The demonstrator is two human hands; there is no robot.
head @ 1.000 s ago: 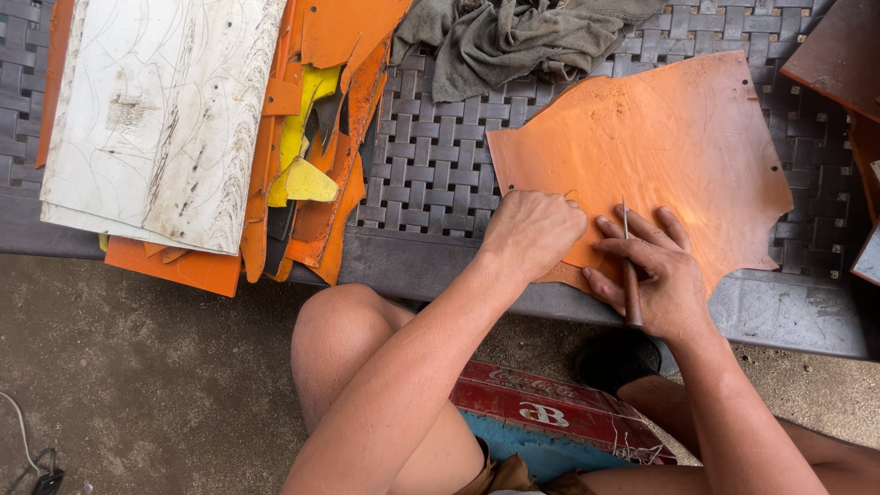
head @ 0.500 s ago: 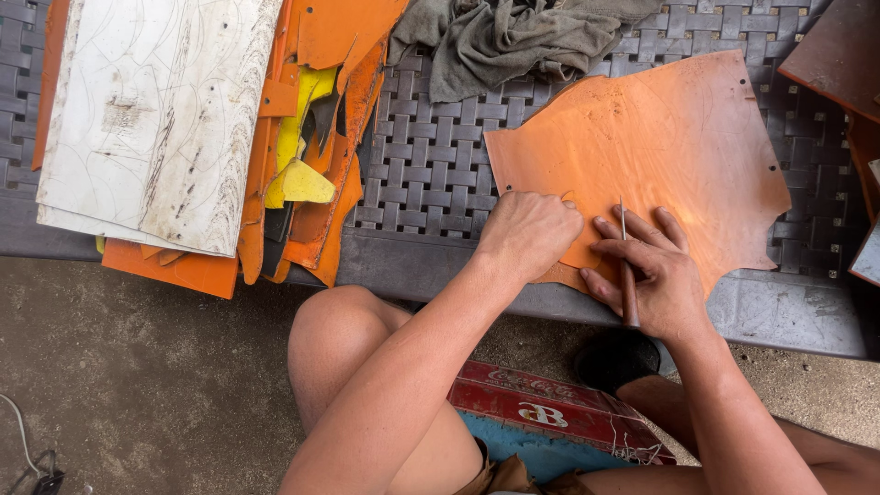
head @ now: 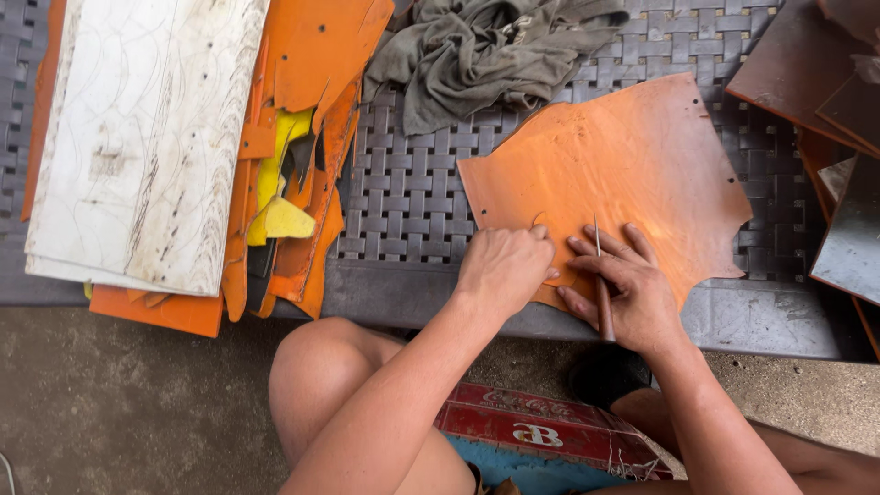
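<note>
An orange leather hide (head: 623, 165) lies flat on the grey woven bench (head: 412, 192). My left hand (head: 502, 268) presses down on the hide's near left edge, fingers curled. My right hand (head: 623, 289) rests on the hide beside it and grips a thin awl-like tool (head: 600, 284) with a brown wooden handle, its metal tip pointing away from me onto the leather. The two hands almost touch.
A white scratched board (head: 137, 137) lies on a stack of orange and yellow leather scraps (head: 293, 183) at the left. A crumpled grey-green cloth (head: 486, 55) sits behind the hide. Dark brown leather pieces (head: 825, 110) lie at the right. A red crate (head: 541, 426) is under my legs.
Both hands stay on the hide's near edge; the left hand has shifted only slightly. The tool keeps its position.
</note>
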